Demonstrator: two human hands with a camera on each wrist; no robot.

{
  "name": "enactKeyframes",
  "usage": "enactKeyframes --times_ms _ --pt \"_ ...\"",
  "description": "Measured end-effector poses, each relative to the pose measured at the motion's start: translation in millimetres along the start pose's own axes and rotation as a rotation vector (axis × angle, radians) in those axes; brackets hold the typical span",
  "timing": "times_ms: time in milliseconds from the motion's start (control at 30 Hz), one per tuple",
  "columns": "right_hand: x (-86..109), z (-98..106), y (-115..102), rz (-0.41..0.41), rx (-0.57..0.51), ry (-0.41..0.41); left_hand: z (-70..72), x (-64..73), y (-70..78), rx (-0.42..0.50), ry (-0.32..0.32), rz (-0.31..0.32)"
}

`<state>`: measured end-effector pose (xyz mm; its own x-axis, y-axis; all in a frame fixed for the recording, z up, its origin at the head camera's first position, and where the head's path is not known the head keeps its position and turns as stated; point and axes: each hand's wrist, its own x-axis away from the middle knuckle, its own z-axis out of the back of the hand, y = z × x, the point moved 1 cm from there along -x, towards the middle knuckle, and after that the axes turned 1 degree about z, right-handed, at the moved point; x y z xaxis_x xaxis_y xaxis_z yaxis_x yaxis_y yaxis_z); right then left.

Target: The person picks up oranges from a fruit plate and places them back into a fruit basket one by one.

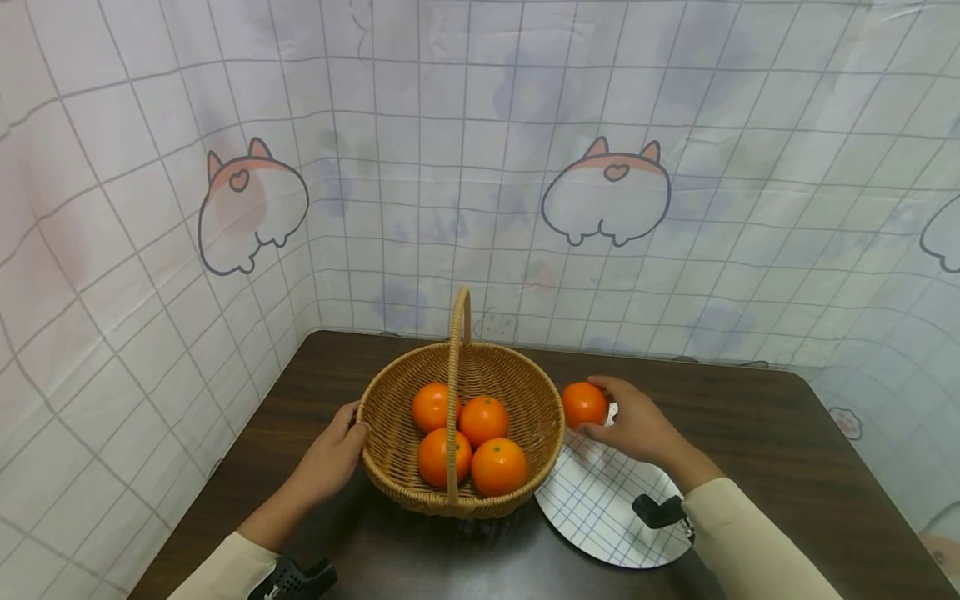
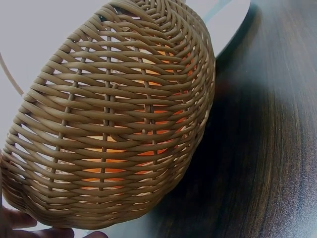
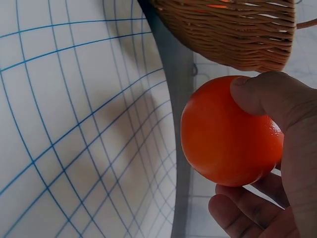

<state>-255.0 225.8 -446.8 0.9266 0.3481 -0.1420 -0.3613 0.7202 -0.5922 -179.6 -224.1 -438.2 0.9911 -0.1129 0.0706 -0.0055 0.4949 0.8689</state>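
Note:
A wicker basket [image 1: 525,392] with a tall arched handle stands on the table and holds several oranges [image 1: 483,419]. My left hand [image 1: 333,454] grips its left rim, and in the left wrist view fingertips [image 2: 54,232] show at the edge of the woven wall. Between thumb and fingers my right hand [image 1: 633,421] holds another orange [image 3: 228,131], just right of the basket's rim. That orange is above the far edge of a round white plate [image 1: 600,508] with a blue grid pattern.
The dark wooden table [image 1: 757,450] reaches out on both sides of the basket and plate. Behind and to the left hangs a white gridded curtain [image 1: 465,167] with cartoon animal prints. The basket's handle [image 1: 453,392] arches over the oranges.

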Motion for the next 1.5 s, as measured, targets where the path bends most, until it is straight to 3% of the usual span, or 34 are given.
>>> enactKeyframes --times_ms 367,900,1500 --pt "2.0 17.8 -8.8 0.026 0.000 0.026 -0.6 0.6 1.2 0.006 -0.002 -0.008" --pt "-0.5 37.8 -37.8 0.061 0.009 0.066 -1.8 -0.8 -2.2 0.014 -0.005 -0.019" --pt "-5.5 30.3 -73.7 0.123 -0.049 0.016 -1.9 1.8 2.5 0.009 0.001 -0.019"
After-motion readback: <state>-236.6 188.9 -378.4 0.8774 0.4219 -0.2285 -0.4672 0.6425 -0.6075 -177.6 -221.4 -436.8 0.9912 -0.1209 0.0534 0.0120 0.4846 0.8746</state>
